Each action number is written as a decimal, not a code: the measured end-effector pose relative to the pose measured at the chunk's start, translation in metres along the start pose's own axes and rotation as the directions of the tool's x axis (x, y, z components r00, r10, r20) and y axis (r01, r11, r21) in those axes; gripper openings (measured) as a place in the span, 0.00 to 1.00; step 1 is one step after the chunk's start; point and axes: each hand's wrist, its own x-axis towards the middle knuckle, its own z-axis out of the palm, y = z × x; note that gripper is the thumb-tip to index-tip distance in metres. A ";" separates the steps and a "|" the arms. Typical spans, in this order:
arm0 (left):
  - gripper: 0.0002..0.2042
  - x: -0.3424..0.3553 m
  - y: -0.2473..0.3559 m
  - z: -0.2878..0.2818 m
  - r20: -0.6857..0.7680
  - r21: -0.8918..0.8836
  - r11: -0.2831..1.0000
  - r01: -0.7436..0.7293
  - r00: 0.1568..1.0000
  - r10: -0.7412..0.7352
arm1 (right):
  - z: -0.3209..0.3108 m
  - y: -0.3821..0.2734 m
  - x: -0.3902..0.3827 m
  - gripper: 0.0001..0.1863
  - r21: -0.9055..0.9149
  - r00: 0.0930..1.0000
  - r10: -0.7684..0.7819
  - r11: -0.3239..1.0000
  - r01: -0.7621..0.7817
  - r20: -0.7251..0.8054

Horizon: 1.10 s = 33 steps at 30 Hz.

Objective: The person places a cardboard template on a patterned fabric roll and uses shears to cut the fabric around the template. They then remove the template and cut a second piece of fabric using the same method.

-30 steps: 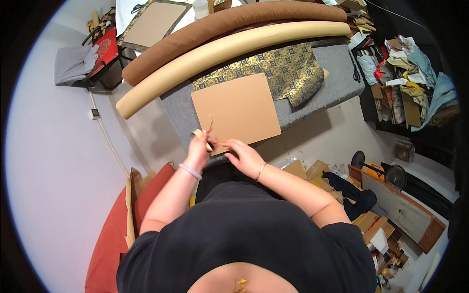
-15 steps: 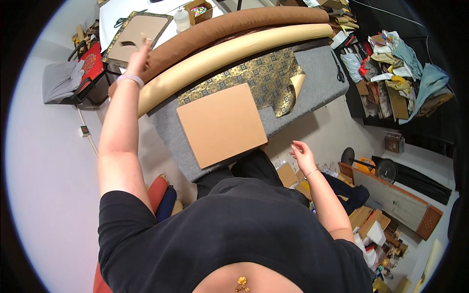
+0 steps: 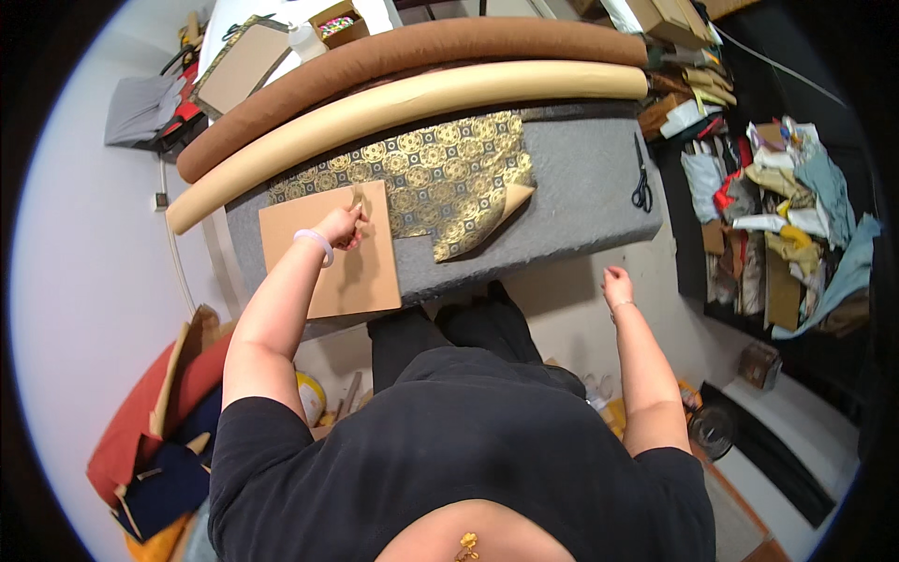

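Left hand grips a blurred item over the board; right hand hangs half-open beyond the desk edge.

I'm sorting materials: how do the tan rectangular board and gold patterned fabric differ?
The tan rectangular board is plain; the gold patterned fabric bears medallions. The board looks flat; one corner of the fabric curls up, showing a pale underside. Both lie over the grey covered table.
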 end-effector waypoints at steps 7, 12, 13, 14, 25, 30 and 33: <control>0.25 -0.006 -0.050 0.003 -0.346 -0.028 0.996 -0.079 0.936 0.065 | -0.111 0.067 0.066 0.23 -0.447 0.994 0.022 0.892 -0.068 -0.107; 0.17 -0.006 -0.104 -0.009 -0.631 -0.217 0.964 -0.155 0.776 -0.017 | -0.113 0.075 0.082 0.24 -0.594 0.998 0.050 0.804 -0.024 0.029; 0.17 -0.004 -0.114 -0.019 -0.631 -0.258 0.952 -0.165 0.775 -0.037 | -0.111 0.073 0.086 0.24 -0.546 0.996 0.057 0.838 -0.008 0.073; 0.16 -0.005 -0.127 -0.029 -0.632 -0.310 0.936 -0.168 0.772 -0.071 | -0.110 0.070 0.088 0.25 -0.530 0.993 0.044 0.847 0.023 0.113; 0.50 -0.126 0.019 -0.350 -0.917 -0.400 0.157 -0.903 0.392 -0.077 | -0.143 -0.001 0.090 0.19 -0.360 0.981 -0.020 0.929 0.089 0.191; 0.31 -0.033 0.041 -0.135 -0.885 0.219 0.863 -0.455 0.279 0.372 | -0.132 -0.019 0.109 0.26 -0.602 0.943 -0.140 0.739 0.303 0.302; 0.21 0.017 0.036 0.108 -0.580 0.505 0.704 -0.500 0.407 0.706 | -0.111 -0.053 0.137 0.25 -0.590 0.971 -0.181 0.771 0.240 0.158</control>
